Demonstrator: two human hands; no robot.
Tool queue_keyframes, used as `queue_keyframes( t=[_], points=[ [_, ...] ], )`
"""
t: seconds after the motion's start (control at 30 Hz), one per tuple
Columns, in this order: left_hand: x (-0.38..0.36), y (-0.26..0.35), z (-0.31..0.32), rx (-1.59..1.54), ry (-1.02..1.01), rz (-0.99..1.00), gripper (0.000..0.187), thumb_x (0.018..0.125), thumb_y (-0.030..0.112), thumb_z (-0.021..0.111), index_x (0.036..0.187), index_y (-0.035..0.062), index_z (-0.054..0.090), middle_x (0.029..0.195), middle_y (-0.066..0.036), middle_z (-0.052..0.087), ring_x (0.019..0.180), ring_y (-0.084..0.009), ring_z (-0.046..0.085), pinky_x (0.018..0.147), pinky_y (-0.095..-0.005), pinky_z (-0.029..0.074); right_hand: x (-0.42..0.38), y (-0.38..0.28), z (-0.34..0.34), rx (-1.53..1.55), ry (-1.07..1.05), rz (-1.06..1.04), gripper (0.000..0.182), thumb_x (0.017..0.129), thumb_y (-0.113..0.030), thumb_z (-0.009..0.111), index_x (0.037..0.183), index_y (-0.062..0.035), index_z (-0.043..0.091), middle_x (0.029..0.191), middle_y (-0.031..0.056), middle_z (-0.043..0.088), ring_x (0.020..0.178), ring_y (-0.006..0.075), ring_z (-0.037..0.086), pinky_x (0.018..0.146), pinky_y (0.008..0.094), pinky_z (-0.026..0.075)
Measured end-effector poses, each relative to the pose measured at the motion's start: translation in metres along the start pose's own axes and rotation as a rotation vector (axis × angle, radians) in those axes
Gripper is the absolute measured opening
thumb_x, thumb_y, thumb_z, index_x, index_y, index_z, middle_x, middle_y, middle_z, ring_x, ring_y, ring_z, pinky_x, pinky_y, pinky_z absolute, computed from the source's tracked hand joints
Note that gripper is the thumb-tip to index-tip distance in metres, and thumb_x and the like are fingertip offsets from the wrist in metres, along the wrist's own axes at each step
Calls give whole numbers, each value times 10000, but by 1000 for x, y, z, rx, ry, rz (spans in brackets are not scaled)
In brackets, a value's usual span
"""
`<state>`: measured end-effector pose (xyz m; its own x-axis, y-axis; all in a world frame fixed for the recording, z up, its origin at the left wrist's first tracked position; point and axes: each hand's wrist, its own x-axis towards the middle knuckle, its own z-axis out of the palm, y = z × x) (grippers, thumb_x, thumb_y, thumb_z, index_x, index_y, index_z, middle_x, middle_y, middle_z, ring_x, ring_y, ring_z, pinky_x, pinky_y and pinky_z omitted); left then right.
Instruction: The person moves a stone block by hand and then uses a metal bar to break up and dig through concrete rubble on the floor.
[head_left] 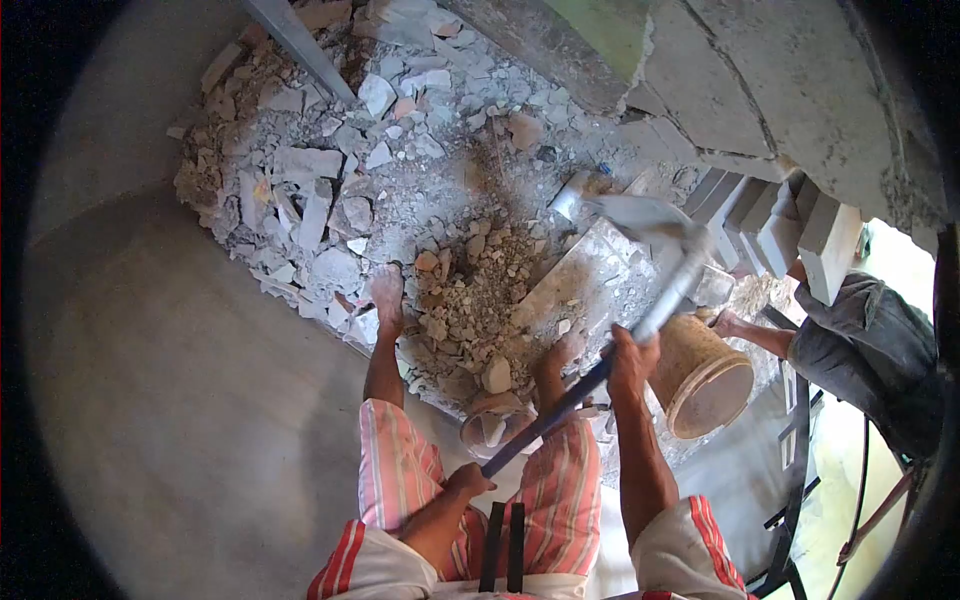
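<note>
Working with what looks like a hoe (661, 304), its blurred head (640, 213) over the rubble (475, 312), the person wraps left hand (468, 481) and right hand (632, 362) round the handle (545, 420) — any stroke calls for sparing the bare feet (387, 290).

A pale short-sleeved shirt (680, 555) with red sleeve stripes is worn with pink-and-white striped shorts (566, 470); two black straps (515, 548) are seen at six o'clock.
</note>
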<state>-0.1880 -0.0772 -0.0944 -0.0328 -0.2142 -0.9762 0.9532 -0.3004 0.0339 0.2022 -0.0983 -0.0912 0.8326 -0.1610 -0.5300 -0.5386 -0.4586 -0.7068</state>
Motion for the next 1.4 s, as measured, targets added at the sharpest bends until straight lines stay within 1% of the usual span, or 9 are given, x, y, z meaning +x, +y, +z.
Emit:
queue_keyframes(
  t=[0.17,0.23,0.37,0.47,0.57,0.9,1.0,1.3,1.4],
  points=[
    [2,28,-28,-152,83,-50,470,598,402,760,730,-28,623,771,-187,637,719,-286,638,672,-396,472,12,-18,100,-77,-262,48,195,721,-96,644,856,-35,515,674,-2,500,583,96,472,504,266,386],
    [18,36,-40,-348,-18,32,454,597,402,761,717,-11,617,732,-141,626,694,-246,617,647,-378,467,33,-6,134,-61,-320,-213,183,726,-83,629,857,-37,510,684,-6,502,607,92,476,515,262,386],
    [109,43,-29,-585,302,240,385,658,388,690,792,29,662,811,-172,667,793,-272,656,691,-366,506,68,-35,191,-48,-461,-367,225,721,-40,613,885,-1,465,697,18,451,663,131,462,583,305,416],
    [124,92,-118,-615,115,68,301,692,259,678,839,-3,659,821,-187,662,823,-289,649,709,-374,501,107,-51,235,-168,-354,-598,193,725,-58,622,845,-1,482,675,28,485,614,130,474,539,296,405],
    [163,123,-175,-658,206,223,339,615,204,741,829,-32,622,793,-165,657,770,-294,643,705,-389,485,132,-76,278,-208,-312,-669,165,729,-80,625,810,-9,500,631,24,496,554,119,465,485,288,385],
    [338,109,-177,-794,170,91,227,609,178,738,695,37,583,622,-72,565,562,-189,529,573,-336,439,207,-6,382,-628,-118,-510,515,697,-204,700,1047,75,444,913,275,615,877,411,621,784,442,510],
    [279,107,-183,-1084,106,410,224,624,182,745,665,47,572,599,-14,532,511,-134,478,517,-295,410,210,-10,382,-570,-87,-528,465,690,-204,666,996,98,489,917,294,612,880,423,618,787,438,505],
    [120,112,-157,-950,200,279,225,678,222,734,658,51,588,580,-2,550,509,-119,513,476,-277,408,203,-48,333,-580,-265,-330,420,684,-154,634,989,109,516,932,311,602,928,416,606,817,446,489],
    [93,93,-121,-871,202,248,238,701,250,714,697,49,586,601,-14,560,501,-126,519,471,-272,408,181,-26,322,-537,-265,-433,323,711,-190,639,814,105,558,779,278,622,766,355,652,656,423,523]
  ],
)
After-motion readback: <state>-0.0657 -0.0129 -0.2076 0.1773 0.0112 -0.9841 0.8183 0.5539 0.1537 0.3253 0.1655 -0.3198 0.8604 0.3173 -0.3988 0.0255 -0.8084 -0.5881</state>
